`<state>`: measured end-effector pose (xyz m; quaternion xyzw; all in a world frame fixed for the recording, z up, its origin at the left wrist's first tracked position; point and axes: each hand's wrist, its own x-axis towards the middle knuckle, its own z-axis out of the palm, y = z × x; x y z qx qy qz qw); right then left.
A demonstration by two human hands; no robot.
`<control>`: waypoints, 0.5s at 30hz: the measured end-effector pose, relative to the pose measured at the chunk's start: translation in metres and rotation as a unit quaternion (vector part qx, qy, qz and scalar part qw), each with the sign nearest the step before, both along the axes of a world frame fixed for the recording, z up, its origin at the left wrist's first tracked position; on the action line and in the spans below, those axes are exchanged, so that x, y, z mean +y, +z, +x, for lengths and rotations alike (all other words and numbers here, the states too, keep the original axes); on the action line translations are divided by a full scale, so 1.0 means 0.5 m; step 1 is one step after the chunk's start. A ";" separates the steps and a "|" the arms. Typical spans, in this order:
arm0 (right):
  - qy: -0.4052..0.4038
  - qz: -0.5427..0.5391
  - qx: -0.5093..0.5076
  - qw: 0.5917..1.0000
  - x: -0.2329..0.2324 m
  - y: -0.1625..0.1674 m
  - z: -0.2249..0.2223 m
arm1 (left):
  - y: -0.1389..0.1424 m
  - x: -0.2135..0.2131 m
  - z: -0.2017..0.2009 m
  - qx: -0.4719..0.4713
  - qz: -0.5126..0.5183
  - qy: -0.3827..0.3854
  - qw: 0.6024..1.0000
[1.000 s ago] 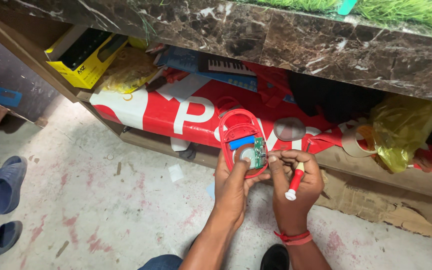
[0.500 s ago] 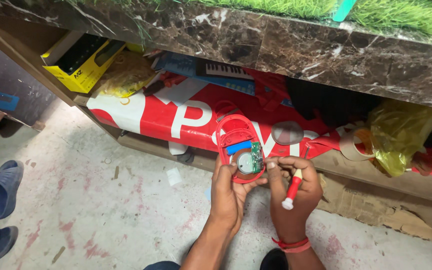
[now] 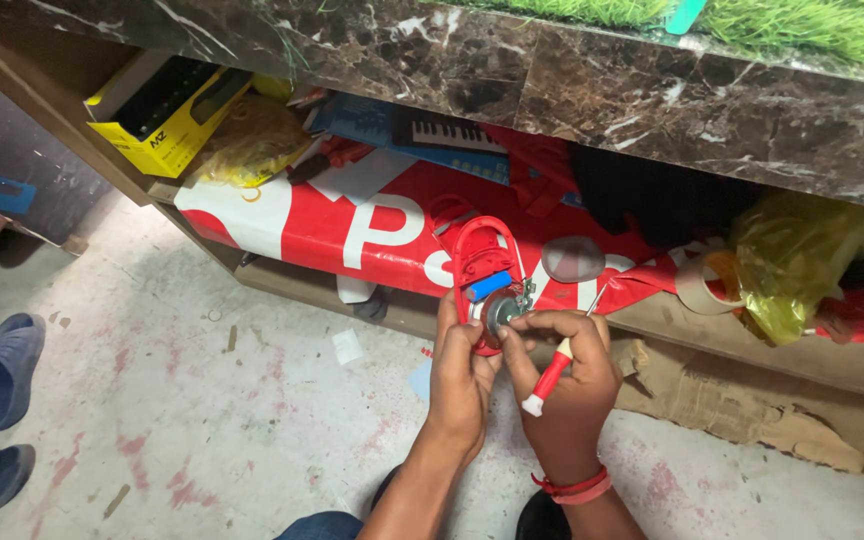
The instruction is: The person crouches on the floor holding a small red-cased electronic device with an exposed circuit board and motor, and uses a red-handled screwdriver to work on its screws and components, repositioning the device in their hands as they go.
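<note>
My left hand [image 3: 460, 372] grips a small red plastic device [image 3: 485, 272] with a looped handle, a blue part and a round metal piece [image 3: 501, 308] at its lower end. My right hand [image 3: 567, 380] holds a red-and-white screwdriver [image 3: 552, 368] in its palm. Its thumb and fingers pinch at the round metal piece. A red band sits on my right wrist [image 3: 574, 489]. Both hands are held up in front of a low shelf [image 3: 652, 320].
The shelf under a dark marble slab [image 3: 592, 90] holds a red-and-white banner [image 3: 352, 225], a yellow box [image 3: 167, 115], a toy keyboard [image 3: 452, 132], yellow bags [image 3: 792, 265] and a tape roll [image 3: 700, 283]. Blue slippers [image 3: 2, 370] lie left on the stained floor.
The red device has turned in my left hand, so the round metal piece faces me. My right hand has closed in on that piece. The view shifted slightly.
</note>
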<state>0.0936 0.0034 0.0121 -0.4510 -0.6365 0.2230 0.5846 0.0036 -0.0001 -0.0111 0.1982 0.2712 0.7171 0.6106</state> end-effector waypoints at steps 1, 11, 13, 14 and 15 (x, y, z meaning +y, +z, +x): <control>0.004 -0.001 0.008 1.000 0.001 -0.002 0.002 | 0.001 0.000 0.001 0.002 -0.001 -0.001 1.000; 0.005 -0.011 0.051 0.999 0.021 -0.024 0.017 | 0.015 -0.005 0.000 -0.006 0.009 -0.001 1.000; 0.008 -0.013 0.063 0.998 0.023 -0.026 0.018 | 0.021 -0.006 -0.002 -0.008 0.003 -0.003 1.000; 0.009 -0.011 0.064 0.998 0.023 -0.026 0.019 | 0.024 -0.007 -0.003 -0.006 0.005 -0.003 1.000; 0.010 -0.009 0.066 0.998 0.024 -0.027 0.019 | 0.027 -0.008 -0.003 -0.004 0.006 -0.002 1.000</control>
